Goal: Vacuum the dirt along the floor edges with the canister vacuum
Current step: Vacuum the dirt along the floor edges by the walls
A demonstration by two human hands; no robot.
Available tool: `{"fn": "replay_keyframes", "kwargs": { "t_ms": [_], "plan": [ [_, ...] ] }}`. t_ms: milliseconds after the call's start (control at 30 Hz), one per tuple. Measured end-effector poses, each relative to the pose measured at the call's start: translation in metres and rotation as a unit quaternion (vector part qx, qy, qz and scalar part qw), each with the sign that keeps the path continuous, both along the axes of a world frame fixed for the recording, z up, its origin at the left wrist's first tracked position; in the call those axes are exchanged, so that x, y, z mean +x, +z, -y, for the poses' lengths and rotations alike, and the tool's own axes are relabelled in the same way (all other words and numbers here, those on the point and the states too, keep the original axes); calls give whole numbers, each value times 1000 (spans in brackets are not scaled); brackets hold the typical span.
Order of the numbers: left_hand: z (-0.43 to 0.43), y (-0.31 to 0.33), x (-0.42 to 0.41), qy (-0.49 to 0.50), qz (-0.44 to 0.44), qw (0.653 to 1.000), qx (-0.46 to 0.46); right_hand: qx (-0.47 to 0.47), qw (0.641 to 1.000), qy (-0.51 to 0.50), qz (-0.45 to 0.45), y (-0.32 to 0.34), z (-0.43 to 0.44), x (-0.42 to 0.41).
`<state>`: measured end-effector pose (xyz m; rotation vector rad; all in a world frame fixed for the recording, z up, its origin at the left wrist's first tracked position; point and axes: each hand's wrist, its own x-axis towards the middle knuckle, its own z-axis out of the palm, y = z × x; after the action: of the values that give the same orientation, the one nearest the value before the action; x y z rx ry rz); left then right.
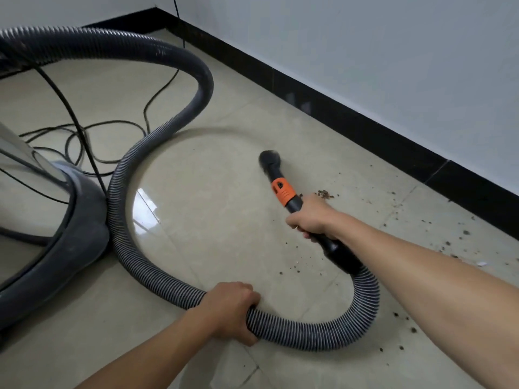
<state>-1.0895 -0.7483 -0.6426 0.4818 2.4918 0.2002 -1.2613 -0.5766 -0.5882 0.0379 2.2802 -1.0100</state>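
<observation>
The canister vacuum (56, 242) stands at the left, dark base and shiny steel drum. Its grey ribbed hose (132, 175) arcs up, curves down and loops across the beige tile floor. My left hand (227, 310) grips the hose low in the middle. My right hand (311, 217) grips the black wand just behind its orange collar (283, 192). The round black brush nozzle (269, 160) rests on the floor, left of the dirt. Brown dirt crumbs (325, 194) lie beside my right hand, and more specks (449, 242) scatter toward the black skirting.
A black skirting board (337, 116) runs diagonally under the white wall (365, 51) at the right. A black power cable (92, 141) lies in loose loops on the floor behind the vacuum and climbs the wall corner.
</observation>
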Motion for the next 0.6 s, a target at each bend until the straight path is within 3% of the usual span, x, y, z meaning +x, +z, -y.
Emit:
{"fn": "replay_keyframes", "kwargs": {
  "t_ms": [200, 400, 600],
  "plan": [
    [11, 9, 22, 28, 38, 999, -20, -19, 998, -54, -8, 3, 10, -6],
    [21, 13, 30, 39, 61, 997, 3, -9, 987, 161, 17, 8, 67, 25],
    [45, -4, 34, 116, 22, 992, 42, 19, 979, 203, -20, 7, 140, -23]
  ]
}}
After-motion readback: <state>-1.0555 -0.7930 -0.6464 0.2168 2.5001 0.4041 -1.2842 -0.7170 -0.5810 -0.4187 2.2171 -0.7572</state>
